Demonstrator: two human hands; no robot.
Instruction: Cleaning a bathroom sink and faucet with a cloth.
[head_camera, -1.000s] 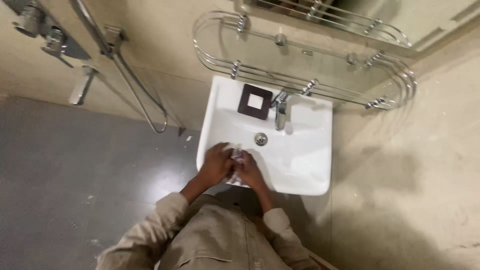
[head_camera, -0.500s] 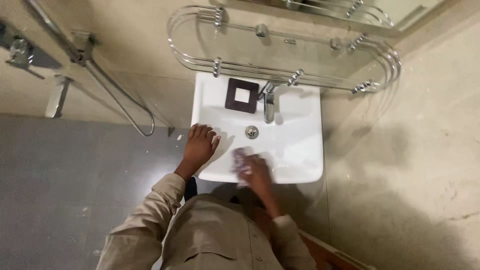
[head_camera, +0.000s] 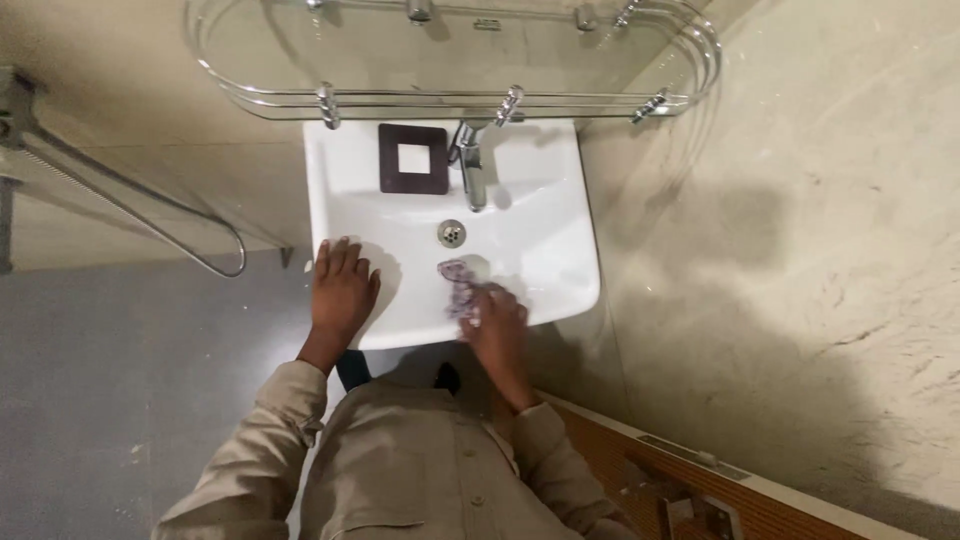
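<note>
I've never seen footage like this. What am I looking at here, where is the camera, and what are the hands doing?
There is no machine here: a person wears a camera on the head, so the one picture looks straight down at their own two bare hands. Below is a white washbasin fixed to a tiled wall, with a chrome tap, a drain and a dark square dish on its back ledge. Above it is a glass shelf with rails. The left hand lies flat on the basin's front rim. The right hand presses a small patterned cloth against the inside of the bowl. To the left hangs a shower hose.
</note>
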